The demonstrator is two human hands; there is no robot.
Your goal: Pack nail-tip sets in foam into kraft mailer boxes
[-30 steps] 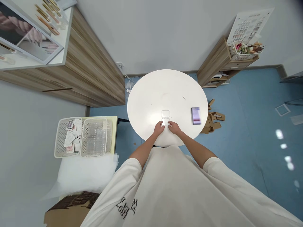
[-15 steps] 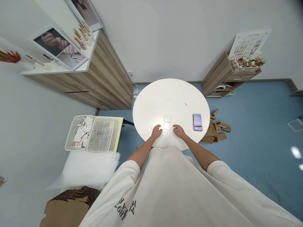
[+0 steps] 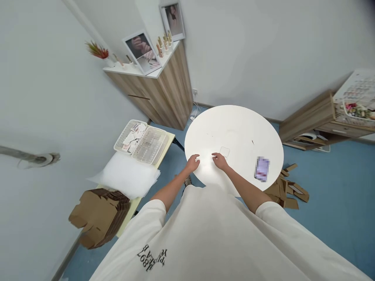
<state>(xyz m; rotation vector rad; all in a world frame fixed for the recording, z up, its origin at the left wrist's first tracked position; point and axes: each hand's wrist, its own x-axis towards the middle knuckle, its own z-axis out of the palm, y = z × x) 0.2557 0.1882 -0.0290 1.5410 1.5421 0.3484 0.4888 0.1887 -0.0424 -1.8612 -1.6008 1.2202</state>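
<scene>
A clear, square-framed plastic case (image 3: 225, 151) lies on the round white table (image 3: 240, 121). Its nearer part is partly covered by my right hand (image 3: 219, 160). That hand hovers at the case's left side, fingers apart; whether it touches the case I cannot tell. My left hand (image 3: 192, 163) is over the table's left front edge, thumb and fingers apart, with nothing in it. Bare table shows between the two hands. A purple box-like item (image 3: 262, 169), blurred out, lies to the right of my right hand.
On the side table at left stand a basket of paper packets (image 3: 129, 136) and a basket of clear plastic pieces (image 3: 150, 144). Nearer are white foam sheets (image 3: 125, 175) and stacked flat cardboard boxes (image 3: 99, 214). Cardboard pieces (image 3: 288, 187) lie on the floor at right.
My hands have come away from the sides of the clear case and now sit further left relative to it. The view has swung left, showing more of the side table.
</scene>
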